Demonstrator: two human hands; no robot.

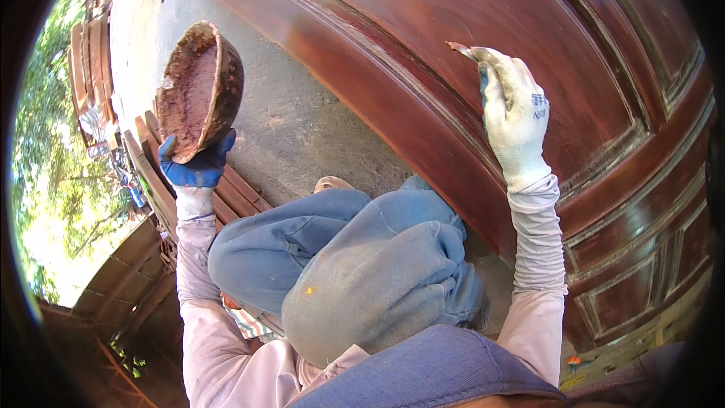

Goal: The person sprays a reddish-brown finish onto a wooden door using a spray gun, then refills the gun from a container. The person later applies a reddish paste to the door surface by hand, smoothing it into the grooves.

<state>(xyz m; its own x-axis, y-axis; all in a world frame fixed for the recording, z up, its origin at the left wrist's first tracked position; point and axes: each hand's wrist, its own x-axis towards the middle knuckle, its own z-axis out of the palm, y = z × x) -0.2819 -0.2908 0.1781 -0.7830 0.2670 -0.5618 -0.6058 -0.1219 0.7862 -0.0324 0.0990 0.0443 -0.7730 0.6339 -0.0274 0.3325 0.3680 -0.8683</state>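
Note:
My left hand [195, 166], in a blue-coated glove, grips the lower end of a rough, crusted bowl [226, 83]. The bowl is tilted on its side, and reddish-brown paste coats its inside. My right hand [515, 106], in a white work glove, is closed on a small thin tool whose tip [459, 49] is smeared reddish brown. Most of this tool is hidden by the fingers, so its kind cannot be made out. Hand and tool are over a large dark-red wooden door panel [551, 38], with pale residue along its moulding grooves. Contact between tip and panel is unclear.
Between my bent, jeans-clad knees [385, 257] and the panel lies a grey concrete floor [279, 106]. Reddish-brown wooden boards [240, 190] lie at the left, beyond my left forearm. More timber is stacked at the far left, with greenery [57, 181] outside.

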